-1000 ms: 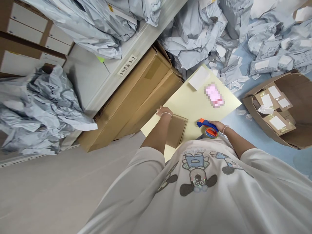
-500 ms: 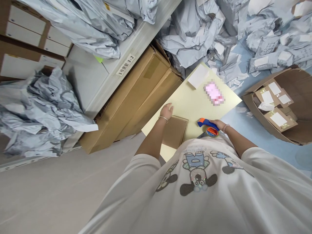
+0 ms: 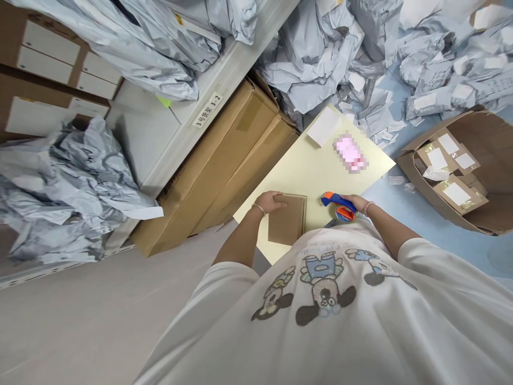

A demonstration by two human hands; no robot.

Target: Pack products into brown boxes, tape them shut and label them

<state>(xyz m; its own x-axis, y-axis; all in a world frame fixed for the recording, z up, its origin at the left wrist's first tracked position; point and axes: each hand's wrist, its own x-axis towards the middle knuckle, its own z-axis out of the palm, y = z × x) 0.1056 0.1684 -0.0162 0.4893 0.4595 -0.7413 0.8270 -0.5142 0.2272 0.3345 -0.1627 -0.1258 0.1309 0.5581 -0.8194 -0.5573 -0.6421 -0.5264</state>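
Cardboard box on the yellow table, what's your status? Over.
Left fingers at cardboard box corner. Right fingers gripping tape dispenser. Box flat on table. Blurred pink item beyond, apart from box.

The left hand [image 3: 269,202] touches a cardboard box [image 3: 287,223]; the right hand [image 3: 359,203] holds a tape dispenser [image 3: 339,200].

A box [image 3: 286,220] lay on the worktop [image 3: 306,168], left of the tape dispenser [image 3: 340,202]; paper [image 3: 324,125] lay farther back; cartons [image 3: 212,171] stood between worktop and left-hand shelf [image 3: 146,120]; parcels [image 3: 457,195] sat inside the rightmost carton [image 3: 495,171].
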